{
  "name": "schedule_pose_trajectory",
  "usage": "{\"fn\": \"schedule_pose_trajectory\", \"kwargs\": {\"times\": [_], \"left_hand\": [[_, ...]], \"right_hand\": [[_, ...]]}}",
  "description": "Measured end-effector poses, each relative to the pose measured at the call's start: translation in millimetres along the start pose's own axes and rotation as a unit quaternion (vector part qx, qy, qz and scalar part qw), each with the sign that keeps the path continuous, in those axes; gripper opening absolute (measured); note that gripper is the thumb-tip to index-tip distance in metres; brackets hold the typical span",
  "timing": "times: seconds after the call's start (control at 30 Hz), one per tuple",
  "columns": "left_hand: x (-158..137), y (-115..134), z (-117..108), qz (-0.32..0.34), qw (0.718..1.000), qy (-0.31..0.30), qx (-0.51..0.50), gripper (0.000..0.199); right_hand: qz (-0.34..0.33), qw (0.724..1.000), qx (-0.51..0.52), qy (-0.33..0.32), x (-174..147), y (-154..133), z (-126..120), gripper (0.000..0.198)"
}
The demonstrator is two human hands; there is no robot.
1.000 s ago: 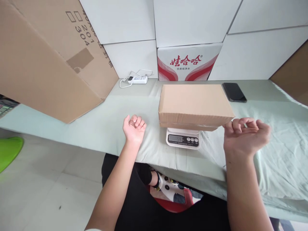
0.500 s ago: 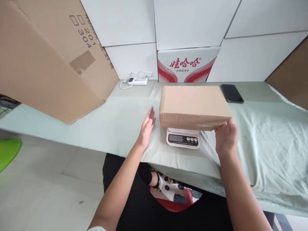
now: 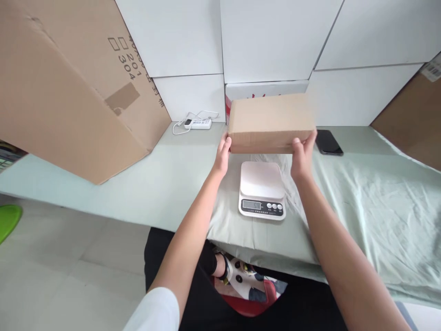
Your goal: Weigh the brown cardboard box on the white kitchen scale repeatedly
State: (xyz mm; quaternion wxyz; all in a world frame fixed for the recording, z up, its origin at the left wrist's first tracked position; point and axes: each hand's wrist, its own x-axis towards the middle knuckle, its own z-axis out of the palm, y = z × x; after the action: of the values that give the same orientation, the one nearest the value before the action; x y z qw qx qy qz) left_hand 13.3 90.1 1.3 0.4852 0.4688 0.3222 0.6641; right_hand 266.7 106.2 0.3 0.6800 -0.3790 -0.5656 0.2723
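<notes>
A closed brown cardboard box [image 3: 272, 115] is held up between my two hands, beyond and above the scale. My left hand [image 3: 223, 152] grips its left end, the thumb at the near corner and the other fingers partly hidden. On the right end, my right hand [image 3: 303, 154] has its thumb on the front face, with some fingers out of sight behind the box. The white digital kitchen scale [image 3: 262, 189] stands on the cloth with its bare platform in view. Its display digits are too faint to read.
Behind the box, white cartons [image 3: 265, 41] form a wall. A large brown carton [image 3: 86, 105] stands at the left. A white power strip with a cable [image 3: 198, 123] lies at the back, and a black phone [image 3: 329, 142] lies right of the box. Pale green cloth [image 3: 361, 207] covers the table.
The cardboard box has been lifted off the scale and moved away from me. My left hand, apart from the box before, now grips its left end. The scale's platform has come into view.
</notes>
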Motion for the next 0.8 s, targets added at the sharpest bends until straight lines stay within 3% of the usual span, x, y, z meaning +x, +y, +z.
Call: {"fn": "schedule_pose_trajectory", "kwargs": {"times": [0.1,0.23,0.43,0.6,0.8], "left_hand": [[12,-35,-7,-0.033,0.999,0.028,-0.014,0.055],[13,-55,-16,-0.058,0.998,0.028,-0.022,0.053],[16,-59,-19,-0.079,0.996,0.035,-0.012,0.058],[15,-58,-17,-0.084,0.996,0.04,-0.008,0.056],[17,-55,-17,-0.08,0.995,0.064,-0.011,0.054]], "right_hand": [[0.037,0.999,-0.008,-0.001,0,22,8,0.086],[0.052,0.998,-0.017,-0.009,-7,36,4,0.087],[0.066,0.998,-0.01,0.021,-2,55,-2,0.067],[0.066,0.997,0.001,0.039,1,68,-4,0.067],[0.067,0.997,-0.021,0.029,-1,58,-5,0.075]]}}
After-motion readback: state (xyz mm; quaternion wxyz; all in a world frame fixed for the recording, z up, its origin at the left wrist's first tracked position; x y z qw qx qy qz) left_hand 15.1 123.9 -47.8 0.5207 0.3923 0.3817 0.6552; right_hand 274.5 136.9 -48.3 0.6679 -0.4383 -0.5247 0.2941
